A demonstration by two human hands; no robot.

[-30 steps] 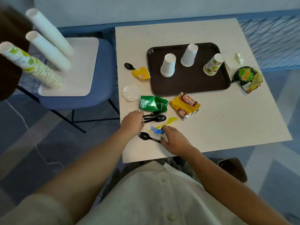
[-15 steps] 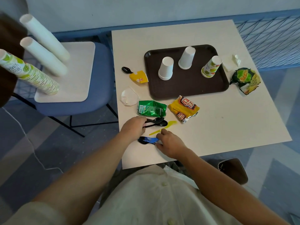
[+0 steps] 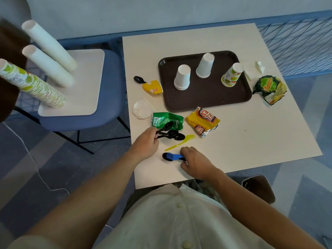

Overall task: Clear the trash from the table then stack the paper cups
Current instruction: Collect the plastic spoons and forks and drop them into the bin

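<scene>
Black spoons (image 3: 168, 132), glossy plastic trash near the table (image 3: 251, 141) front edge: I see the left hand (image 3: 145, 144) pinching their handles and the right hand (image 3: 195, 162) with fingers curled on a blue fork (image 3: 175, 156). Beyond lie a crinkled green wrapper (image 3: 168, 120) and a yellow foil packet (image 3: 202, 121). Farther back, tapered paper cups (image 3: 182, 77) stand inverted on the brown tray (image 3: 206, 99).

The left hand (image 3: 145, 142) at the table's 7 o'clock curls over the handles of the black spoons (image 3: 170, 133), hiding them and its own fingertips. Where the bowls overlap, their count is unclear. The right hand (image 3: 194, 162) at 6 o'clock covers the handle end of the blue fork (image 3: 173, 156), and the fork hides all but the bowl of the black spoon (image 3: 165, 156) beneath it. At 10 o'clock a yellow wrapper (image 3: 152, 86) covers the handle of a small black spoon (image 3: 138, 79). The printed cup stack (image 3: 30, 83) at the picture's 9 o'clock is cut by the left edge, as is a brown shape (image 3: 9, 69) I cannot identify. Print on the crushed green can (image 3: 161, 119) is too small to read.
</scene>
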